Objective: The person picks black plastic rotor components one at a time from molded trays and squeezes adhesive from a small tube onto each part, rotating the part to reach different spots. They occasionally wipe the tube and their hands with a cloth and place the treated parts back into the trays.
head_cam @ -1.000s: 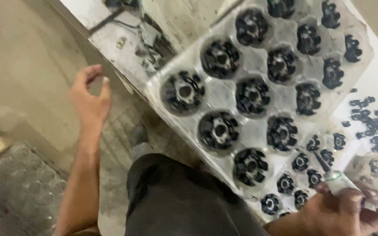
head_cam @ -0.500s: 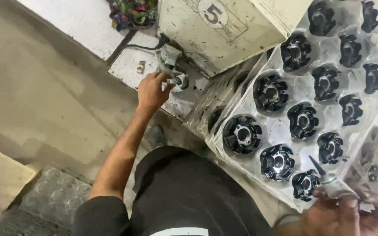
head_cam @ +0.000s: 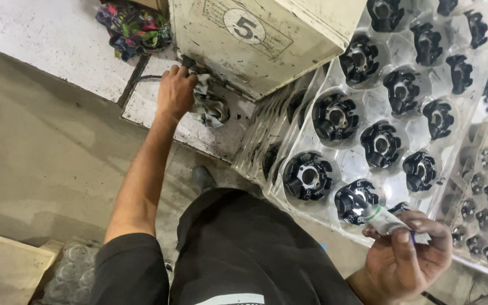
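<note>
My left hand (head_cam: 175, 90) reaches down to the floor slab and grips a crumpled grey rag (head_cam: 209, 104) that lies at the foot of a cream metal machine cabinet (head_cam: 266, 39). My right hand (head_cam: 405, 257) is at the lower right, closed on a small white tube (head_cam: 388, 220) with a green band, its tip pointing toward the nearest black part. In front of it lies a clear plastic tray (head_cam: 362, 169) whose round pockets hold several black toothed round parts (head_cam: 308, 176).
More clear trays are stacked under the top one, and another tray (head_cam: 484, 197) of smaller black parts sits at the right. A colourful cloth bundle (head_cam: 134, 25) lies at the top left. A wooden board (head_cam: 7, 271) and empty clear tray (head_cam: 69, 274) rest on the floor.
My left hand has gone from open in the air down to the machine's base and closed on the rag. The view has swung left. My right hand keeps holding the tube.
</note>
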The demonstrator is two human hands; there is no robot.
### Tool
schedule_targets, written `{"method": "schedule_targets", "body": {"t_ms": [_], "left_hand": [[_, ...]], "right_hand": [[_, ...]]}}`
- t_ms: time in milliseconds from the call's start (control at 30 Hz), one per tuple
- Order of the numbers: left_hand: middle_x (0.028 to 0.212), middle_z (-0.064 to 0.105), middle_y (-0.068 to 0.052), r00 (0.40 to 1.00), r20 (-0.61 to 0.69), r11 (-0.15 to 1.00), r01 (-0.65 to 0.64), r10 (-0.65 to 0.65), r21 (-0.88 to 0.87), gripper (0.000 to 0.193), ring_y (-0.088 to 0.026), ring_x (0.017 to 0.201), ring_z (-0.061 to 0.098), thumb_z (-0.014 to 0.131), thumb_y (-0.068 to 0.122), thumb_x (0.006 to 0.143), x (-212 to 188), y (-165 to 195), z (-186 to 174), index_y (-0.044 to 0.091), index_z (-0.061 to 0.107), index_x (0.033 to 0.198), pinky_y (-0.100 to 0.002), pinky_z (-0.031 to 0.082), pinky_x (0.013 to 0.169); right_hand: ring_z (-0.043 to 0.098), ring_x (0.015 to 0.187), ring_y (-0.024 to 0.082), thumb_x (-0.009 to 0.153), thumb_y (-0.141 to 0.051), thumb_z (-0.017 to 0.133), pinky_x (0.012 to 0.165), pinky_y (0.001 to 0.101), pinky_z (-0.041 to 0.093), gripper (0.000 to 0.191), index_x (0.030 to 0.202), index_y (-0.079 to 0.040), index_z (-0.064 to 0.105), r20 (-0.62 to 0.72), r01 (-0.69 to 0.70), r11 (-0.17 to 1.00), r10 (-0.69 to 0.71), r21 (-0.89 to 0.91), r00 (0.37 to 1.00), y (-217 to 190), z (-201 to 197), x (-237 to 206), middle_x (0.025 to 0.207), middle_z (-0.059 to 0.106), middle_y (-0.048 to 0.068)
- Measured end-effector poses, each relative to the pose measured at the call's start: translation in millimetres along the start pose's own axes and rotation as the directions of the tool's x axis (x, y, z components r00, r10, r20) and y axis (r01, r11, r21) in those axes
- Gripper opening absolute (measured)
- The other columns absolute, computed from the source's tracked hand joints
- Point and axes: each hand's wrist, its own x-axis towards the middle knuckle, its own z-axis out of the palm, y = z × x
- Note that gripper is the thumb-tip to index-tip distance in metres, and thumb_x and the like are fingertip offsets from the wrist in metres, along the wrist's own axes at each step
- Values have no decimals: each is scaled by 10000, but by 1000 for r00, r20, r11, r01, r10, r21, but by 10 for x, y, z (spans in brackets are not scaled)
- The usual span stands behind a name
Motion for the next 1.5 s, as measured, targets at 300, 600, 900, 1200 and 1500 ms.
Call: {"method": "schedule_targets", "body": {"t_ms": [300, 600, 900, 1200, 1500], "left_hand": [[906, 713, -97, 929, 56, 729, 323, -365, -604, 122, -230, 792, 692, 776, 153, 916, -467, 369, -310, 84, 676, 905, -378, 552, 742], [917, 648, -29, 963, 193, -774, -24, -188, -633, 163, -108, 815, 623, 732, 12, 1031, -1708, 1290, -1030, 17, 586, 959, -261, 523, 754], [1004, 709, -38, 962, 187, -695, -4, -199, -719, 396, -119, 894, 694, 839, 22, 787, -1950, 1915, -1847, 81, 621, 1112, -269, 577, 800], [1005, 599, -49, 911, -187, 75, -171, -367, -982, 182, -85, 803, 508, 878, 51, 902, -2082, 2455, -1996, 5, 757, 1029, -229, 422, 697], [1184, 621, -137, 804, -513, 537, -301, -303, -788, 345, -256, 1134, 566, 804, 197, 887, -2003, 3668, -2502, -32, 658, 1100, -344, 470, 1016]], "right_hand": [[694, 888, 218, 1008, 77, 661, 696, 369, 659, 109, 1092, 29, 612, 179, -104, 994, 96, 36, 979, 121, 209, -64, 1026, 665, 176], [687, 950, 191, 971, 100, 662, 818, 336, 653, 189, 1125, 27, 580, 441, -242, 963, 271, -123, 855, 390, 825, -152, 1128, 610, 127], [690, 911, 201, 978, 44, 678, 751, 366, 633, 162, 1108, 33, 583, 486, -464, 885, 416, -24, 769, 396, 897, -266, 1104, 624, 134], [692, 850, 246, 994, 2, 674, 704, 386, 601, 174, 1125, 14, 560, 500, -623, 749, 461, 224, 734, 262, 527, -258, 1068, 651, 164], [690, 862, 257, 980, -37, 703, 708, 410, 611, 208, 1102, -5, 537, 657, -736, 614, 434, 286, 617, 1, -344, 69, 1063, 618, 136]]}}
